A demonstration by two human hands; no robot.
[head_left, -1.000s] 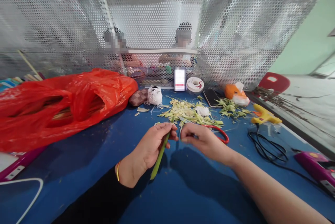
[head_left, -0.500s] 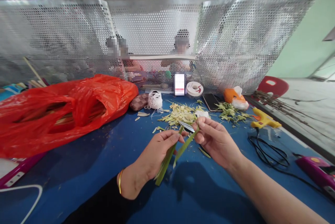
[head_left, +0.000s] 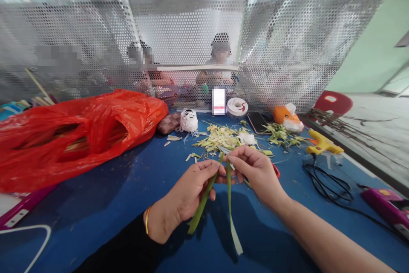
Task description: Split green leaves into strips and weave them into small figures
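Note:
Between thumb and fingers, my left hand (head_left: 190,188) pinches a flat green leaf strip (head_left: 202,205) that slants down toward me. My right hand (head_left: 254,168) is closed on the top end of a narrower leaf strip (head_left: 229,198), which hangs down and shows a pale face at its lower end. Both sets of fingertips are close together over the blue table (head_left: 134,205). Just beyond them lies a heap of pale green and yellow leaf scraps (head_left: 220,136). A blade tip (head_left: 223,150) shows behind my right fingers, and a red handle (head_left: 276,171) peeks out beside that hand.
A red plastic bag (head_left: 79,136) fills the left side. A ball of white string (head_left: 188,121), a white ribbon roll (head_left: 237,107), a phone (head_left: 256,122) and a tissue pack (head_left: 287,118) line the back. A yellow glue gun (head_left: 324,143) with a black cable lies right. People sit behind a perforated metal screen (head_left: 188,30).
My right hand has moved slightly left toward my left fingers. Its strip has swung from a slant to hanging nearly straight down, with more of its length showing. The red handle has come into sight.

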